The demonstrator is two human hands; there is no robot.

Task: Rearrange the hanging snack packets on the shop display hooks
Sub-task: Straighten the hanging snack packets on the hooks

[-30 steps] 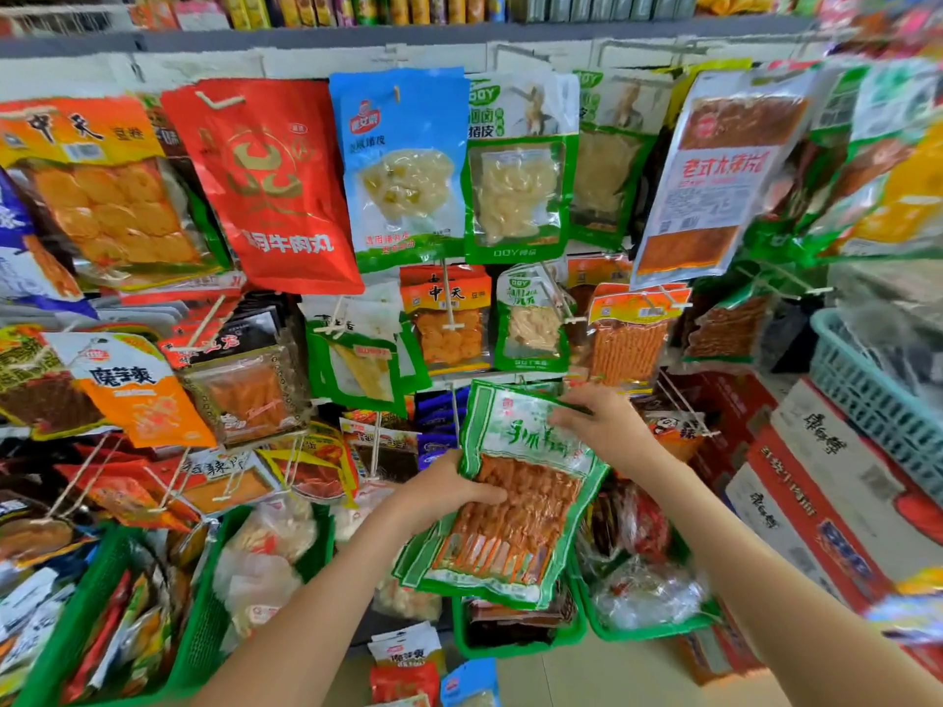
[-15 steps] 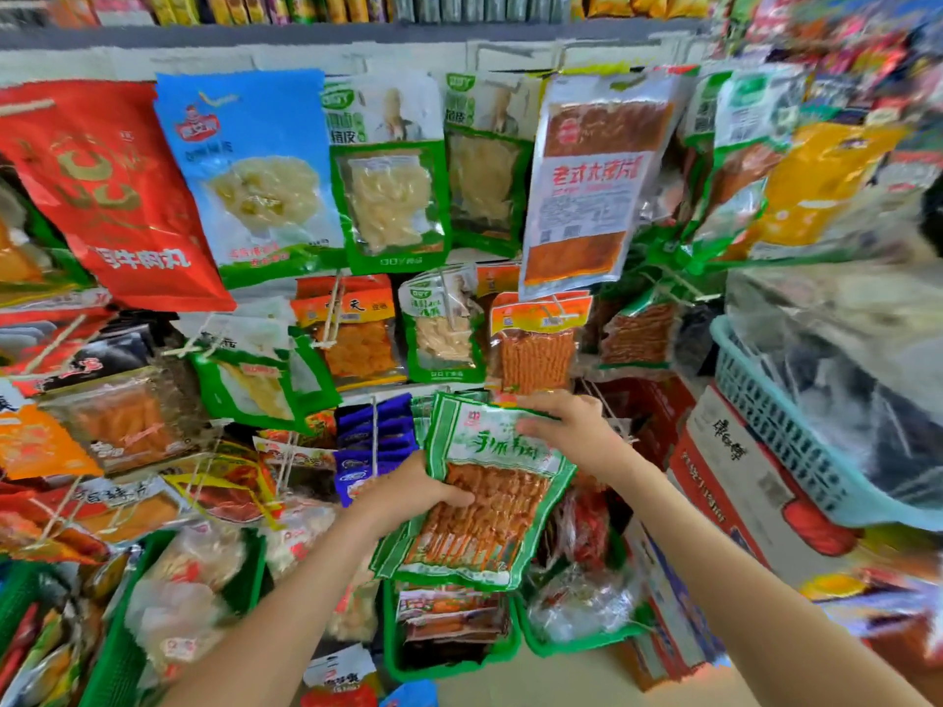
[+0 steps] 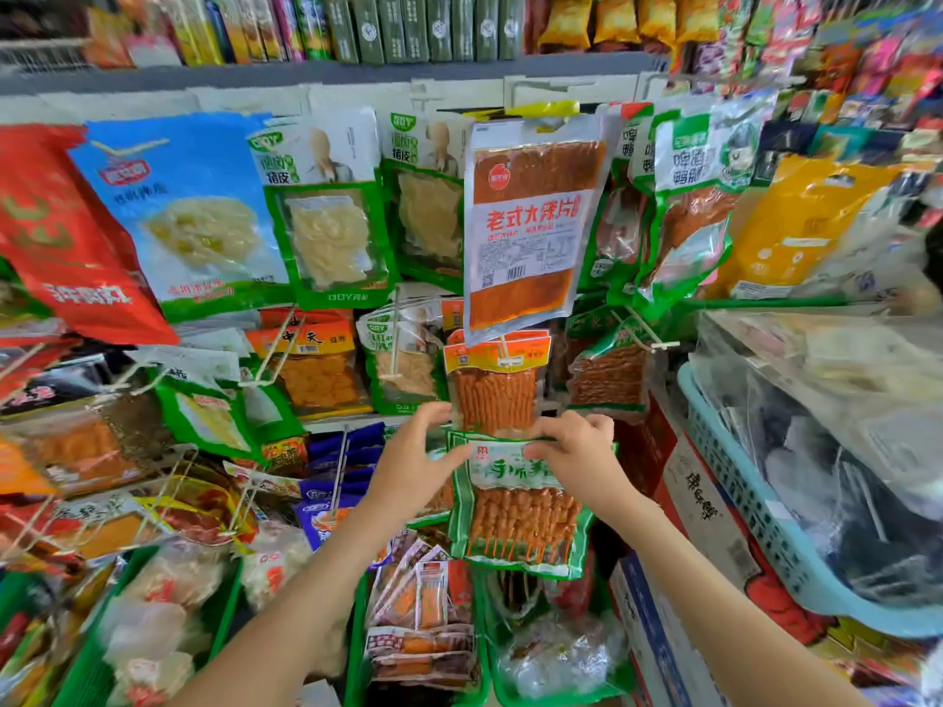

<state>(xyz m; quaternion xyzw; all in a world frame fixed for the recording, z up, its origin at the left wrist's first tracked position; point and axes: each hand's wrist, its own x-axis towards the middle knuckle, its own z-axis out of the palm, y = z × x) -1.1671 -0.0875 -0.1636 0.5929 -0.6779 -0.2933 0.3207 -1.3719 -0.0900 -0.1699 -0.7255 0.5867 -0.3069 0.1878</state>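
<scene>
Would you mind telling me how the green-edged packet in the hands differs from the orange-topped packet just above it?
The green-edged packet has a green border; the orange-topped packet has an orange header. The left hand and right hand grip the green-edged packet at its top edge; the orange-topped packet hangs on a hook. Both show reddish-orange sticks through clear fronts.

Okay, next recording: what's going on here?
A person is handling snack packets hung in a shop. The left hand and the right hand pinch the top edge of a green-edged packet of orange skewer snacks. They hold it upright just below an orange-topped packet that hangs on a white hook. The fingers cover the top edge, so it cannot be told whether the green-edged packet is on a hook.
</scene>
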